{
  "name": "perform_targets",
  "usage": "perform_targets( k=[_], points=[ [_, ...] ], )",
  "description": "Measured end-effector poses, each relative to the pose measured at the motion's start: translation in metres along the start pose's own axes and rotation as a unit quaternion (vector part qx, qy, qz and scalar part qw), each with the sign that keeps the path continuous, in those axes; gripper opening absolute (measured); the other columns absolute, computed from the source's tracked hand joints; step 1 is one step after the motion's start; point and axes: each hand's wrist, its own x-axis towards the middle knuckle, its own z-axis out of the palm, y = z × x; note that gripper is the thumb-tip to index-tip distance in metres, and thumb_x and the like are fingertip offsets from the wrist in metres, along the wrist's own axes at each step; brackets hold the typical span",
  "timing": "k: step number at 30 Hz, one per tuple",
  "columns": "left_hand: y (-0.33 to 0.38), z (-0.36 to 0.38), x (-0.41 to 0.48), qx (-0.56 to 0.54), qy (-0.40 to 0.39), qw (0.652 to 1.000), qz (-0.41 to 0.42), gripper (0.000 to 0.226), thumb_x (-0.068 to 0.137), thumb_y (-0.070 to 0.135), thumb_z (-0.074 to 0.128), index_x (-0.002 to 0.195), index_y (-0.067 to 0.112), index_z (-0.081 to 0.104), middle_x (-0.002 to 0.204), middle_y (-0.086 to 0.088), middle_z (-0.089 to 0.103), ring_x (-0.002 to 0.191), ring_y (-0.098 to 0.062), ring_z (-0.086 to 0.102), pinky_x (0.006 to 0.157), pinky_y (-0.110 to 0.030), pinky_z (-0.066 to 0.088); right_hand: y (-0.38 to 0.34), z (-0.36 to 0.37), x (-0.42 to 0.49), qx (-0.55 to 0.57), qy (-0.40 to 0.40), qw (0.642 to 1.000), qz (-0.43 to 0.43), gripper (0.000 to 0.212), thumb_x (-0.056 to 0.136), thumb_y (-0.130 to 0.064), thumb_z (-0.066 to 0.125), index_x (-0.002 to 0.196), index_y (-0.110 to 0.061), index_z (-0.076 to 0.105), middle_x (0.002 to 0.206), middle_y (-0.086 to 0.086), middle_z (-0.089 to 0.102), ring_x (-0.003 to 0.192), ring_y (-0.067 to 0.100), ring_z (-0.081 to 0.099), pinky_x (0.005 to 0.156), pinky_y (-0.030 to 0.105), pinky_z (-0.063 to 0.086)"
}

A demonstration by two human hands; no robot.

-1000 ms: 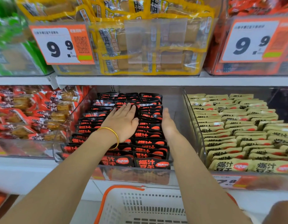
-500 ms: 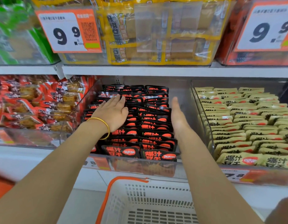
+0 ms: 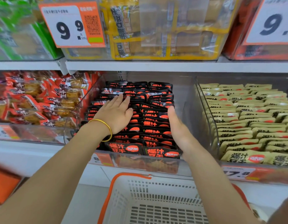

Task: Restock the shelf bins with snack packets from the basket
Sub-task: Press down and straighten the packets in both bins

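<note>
Rows of black snack packets [image 3: 153, 125] with orange print fill the clear middle bin [image 3: 190, 110] on the lower shelf. My left hand [image 3: 115, 113], a gold bangle on its wrist, lies flat on the left rows with straight fingers. My right hand [image 3: 176, 126] stands on edge against the right side of the packets, fingers straight. Neither hand holds a packet. Below, a white basket [image 3: 149, 202] with an orange rim shows a bare slotted bottom.
A bin of beige packets [image 3: 246, 120] stands to the right and a bin of orange packets [image 3: 39, 101] to the left. The upper shelf [image 3: 156, 66] carries yellow, green and red packs behind price cards [image 3: 70, 25].
Both hands slid a little toward the front of the bin over the black packets. The camera moved closer and tilted down slightly.
</note>
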Motion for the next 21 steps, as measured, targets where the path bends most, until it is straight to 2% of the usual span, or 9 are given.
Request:
perform_targets(
  k=[2,5,7,11,14,19,21],
  points=[
    [-0.001,-0.004,0.004,-0.018,0.002,1.0,-0.003,0.055,0.102,0.041,0.012,0.151,0.02,0.0,0.159,-0.003,-0.008,0.146,-0.014,-0.008,0.119,-0.033,-0.002,-0.005,0.0,-0.001,-0.021,0.012,0.999,-0.025,0.069,0.093,-0.066,0.014,0.15,-0.028,0.02,0.154,-0.002,0.028,0.14,0.021,0.029,0.113,0.041,0.021],
    [-0.013,-0.008,0.018,-0.008,0.058,0.998,-0.027,0.057,0.102,0.04,0.014,0.152,0.017,0.001,0.159,-0.005,-0.006,0.146,-0.017,-0.006,0.119,-0.034,0.0,-0.022,-0.007,0.021,-0.007,0.107,0.992,-0.064,0.071,0.095,-0.062,0.018,0.152,-0.019,0.017,0.157,0.003,0.023,0.143,0.024,0.024,0.113,0.04,0.021],
    [-0.02,-0.008,0.027,-0.002,0.058,0.997,-0.053,0.058,0.101,0.04,0.014,0.152,0.016,0.0,0.159,-0.006,-0.007,0.146,-0.017,-0.006,0.119,-0.036,-0.001,-0.034,-0.008,0.037,0.02,0.139,0.989,-0.054,0.071,0.096,-0.059,0.018,0.151,-0.014,0.016,0.156,0.008,0.024,0.142,0.027,0.024,0.113,0.041,0.022],
    [-0.03,-0.01,0.038,-0.001,-0.003,0.996,-0.084,0.059,0.101,0.044,0.009,0.152,0.017,0.001,0.159,-0.005,-0.008,0.146,-0.017,-0.007,0.119,-0.036,0.0,-0.046,0.007,0.056,0.023,0.067,0.998,-0.002,0.074,0.095,-0.063,0.015,0.15,-0.013,0.022,0.153,0.01,0.029,0.14,0.029,0.029,0.113,0.044,0.022],
    [-0.033,-0.007,0.039,-0.004,0.017,0.996,-0.088,0.058,0.1,0.045,0.01,0.152,0.02,0.001,0.159,-0.005,-0.008,0.146,-0.017,-0.007,0.119,-0.036,0.0,-0.045,0.005,0.065,0.059,0.099,0.993,-0.016,0.073,0.094,-0.064,0.017,0.149,-0.016,0.023,0.152,0.009,0.032,0.138,0.029,0.031,0.113,0.046,0.025],
    [-0.032,-0.013,0.033,-0.01,0.008,0.996,-0.091,0.057,0.101,0.044,0.009,0.152,0.02,0.004,0.159,-0.004,-0.005,0.146,-0.017,-0.005,0.119,-0.037,0.001,-0.044,0.006,0.052,0.038,0.074,0.997,0.001,0.075,0.092,-0.068,0.019,0.148,-0.02,0.03,0.15,0.008,0.036,0.135,0.029,0.036,0.112,0.045,0.028],
    [-0.024,-0.013,0.023,-0.018,0.017,0.997,-0.077,0.056,0.101,0.044,0.011,0.152,0.02,0.006,0.159,-0.004,-0.004,0.146,-0.017,-0.004,0.119,-0.037,0.001,-0.042,0.0,0.041,0.043,0.107,0.993,-0.015,0.074,0.093,-0.067,0.019,0.15,-0.02,0.023,0.153,0.007,0.031,0.138,0.029,0.032,0.111,0.045,0.026]
  ],
)
